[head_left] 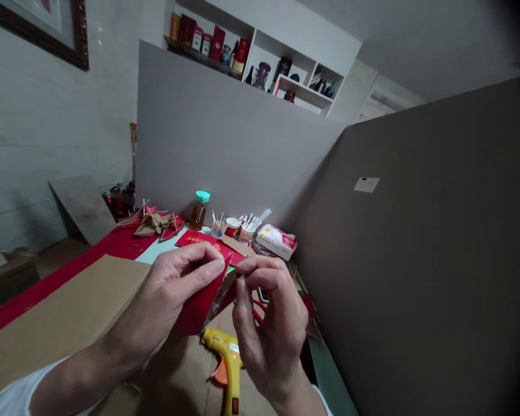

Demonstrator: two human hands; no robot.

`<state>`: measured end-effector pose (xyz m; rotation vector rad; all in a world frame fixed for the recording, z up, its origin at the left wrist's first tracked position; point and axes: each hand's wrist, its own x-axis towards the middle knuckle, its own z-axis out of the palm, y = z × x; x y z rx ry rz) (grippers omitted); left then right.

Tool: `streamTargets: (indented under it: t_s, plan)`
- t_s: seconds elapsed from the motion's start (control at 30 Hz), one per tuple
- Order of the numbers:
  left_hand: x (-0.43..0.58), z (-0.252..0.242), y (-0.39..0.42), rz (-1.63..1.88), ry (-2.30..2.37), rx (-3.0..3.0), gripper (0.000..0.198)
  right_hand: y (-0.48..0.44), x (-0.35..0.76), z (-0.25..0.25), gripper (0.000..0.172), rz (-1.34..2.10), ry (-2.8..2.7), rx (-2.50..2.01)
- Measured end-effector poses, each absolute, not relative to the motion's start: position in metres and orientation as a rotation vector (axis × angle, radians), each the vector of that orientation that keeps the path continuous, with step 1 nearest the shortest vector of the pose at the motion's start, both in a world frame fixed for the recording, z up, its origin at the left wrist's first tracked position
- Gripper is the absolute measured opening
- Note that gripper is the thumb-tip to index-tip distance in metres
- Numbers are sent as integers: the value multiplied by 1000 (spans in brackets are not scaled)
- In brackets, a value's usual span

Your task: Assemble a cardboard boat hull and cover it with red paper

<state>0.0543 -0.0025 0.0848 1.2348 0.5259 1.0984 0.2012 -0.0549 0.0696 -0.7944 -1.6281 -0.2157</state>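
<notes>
My left hand (169, 294) pinches a folded red card (197, 309) between thumb and forefinger, holding it above the table. The card's near edge looks torn, and a greyish inner side shows. My right hand (271, 318) is closed in a pinch at the card's right side. What lies between its fingertips is too small to make out. Below the hands, a yellow glue gun (227, 352) with an orange trigger rests on cardboard. Red scissor-like handles (259, 312) show partly behind my right hand.
Brown cardboard (82, 300) covers the table's left. Behind stand a bottle with a turquoise lid (198, 212), a cup of sticks (219, 228), a cup of pens (248, 232) and a tissue pack (277, 241). Red paper-and-stick pieces (153, 222) lie back left. A grey panel (416, 260) borders the right.
</notes>
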Motion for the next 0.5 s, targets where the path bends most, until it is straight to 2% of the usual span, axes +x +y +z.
streamTargets:
  t_s: [0.4, 0.5]
  plan:
    - [61, 96, -2, 1313, 554, 1179, 29, -57, 195, 65, 20, -270, -1727, -825]
    - [59, 103, -1, 1344, 538, 1137, 30, -55, 198, 61, 25, -142, -1620, -866]
